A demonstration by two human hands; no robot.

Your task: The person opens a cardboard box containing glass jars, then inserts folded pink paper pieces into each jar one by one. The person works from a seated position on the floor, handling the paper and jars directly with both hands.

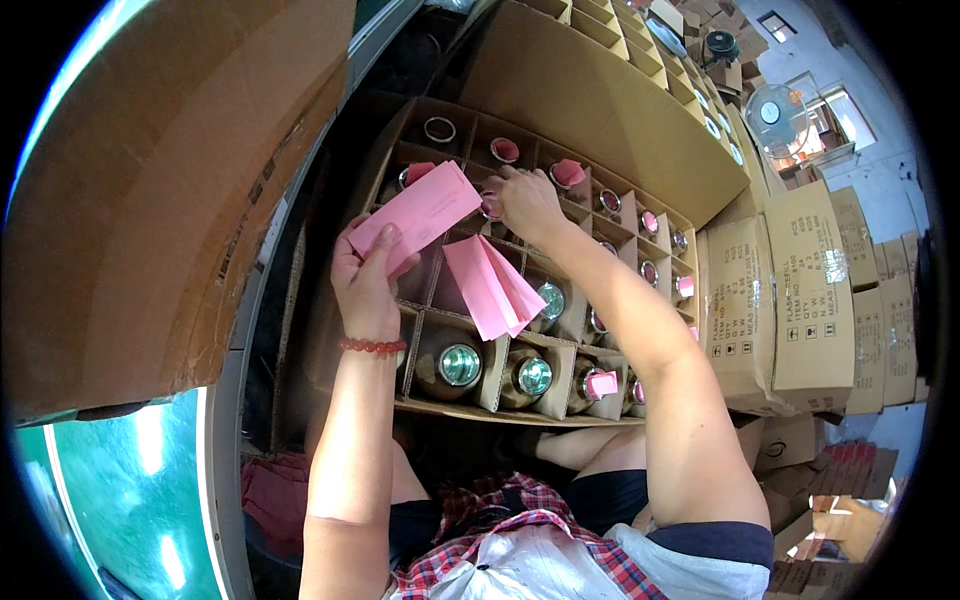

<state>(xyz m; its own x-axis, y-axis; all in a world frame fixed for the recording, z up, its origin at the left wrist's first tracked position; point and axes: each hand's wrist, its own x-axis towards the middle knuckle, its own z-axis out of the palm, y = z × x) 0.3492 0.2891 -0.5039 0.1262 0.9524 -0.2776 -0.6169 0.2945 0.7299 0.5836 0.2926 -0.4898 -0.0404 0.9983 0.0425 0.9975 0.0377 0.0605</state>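
My left hand grips a small stack of pink paper slips above the left part of a divided cardboard box. My right hand reaches to a flask mouth near the box's middle, where pink paper shows under its bent fingers; the fingertips partly hide it. A loose, fanned bundle of pink slips lies on the dividers between my hands. Silvery glass flasks stand in the compartments. A near flask shows no paper, while another flask has a pink slip sticking out.
A raised cardboard flap borders the box's far side, with another divided box beyond. Closed cartons are stacked at right. At left stand a large cardboard sheet or box and a green surface. A fan stands far right.
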